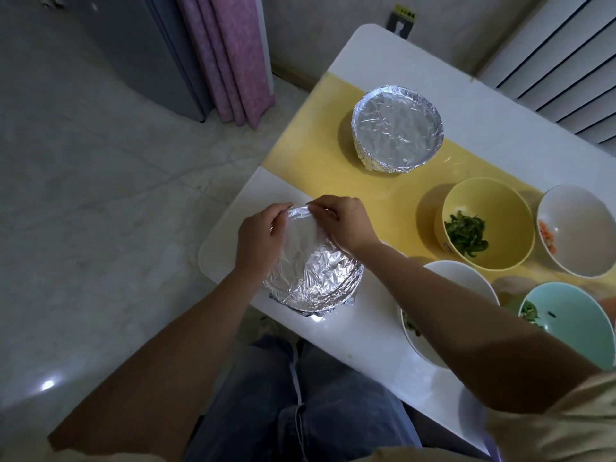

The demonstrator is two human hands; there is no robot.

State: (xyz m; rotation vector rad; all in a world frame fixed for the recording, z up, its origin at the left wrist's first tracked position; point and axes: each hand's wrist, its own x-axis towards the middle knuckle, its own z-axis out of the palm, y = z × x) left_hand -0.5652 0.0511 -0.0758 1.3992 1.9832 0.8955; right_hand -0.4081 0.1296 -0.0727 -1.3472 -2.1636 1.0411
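Note:
A round dish wrapped in crinkled aluminium foil (pixel 313 275) stands near the left corner of the white table (pixel 366 335). My left hand (pixel 258 238) grips its left far rim, fingers curled over the foil edge. My right hand (pixel 343 225) pinches the foil at the far rim, close to the left hand's fingertips. Both hands cover the far part of the dish. A second foil-covered dish (pixel 398 128) sits farther back on a yellow mat (pixel 320 161).
To the right stand a yellow bowl (pixel 500 201) with green strips, a white bowl (pixel 580 228) with orange bits, a teal bowl (pixel 573 325) and a white bowl (pixel 466 281) partly under my right forearm. Floor, pink curtain (pixel 230 58) and grey cabinet lie left.

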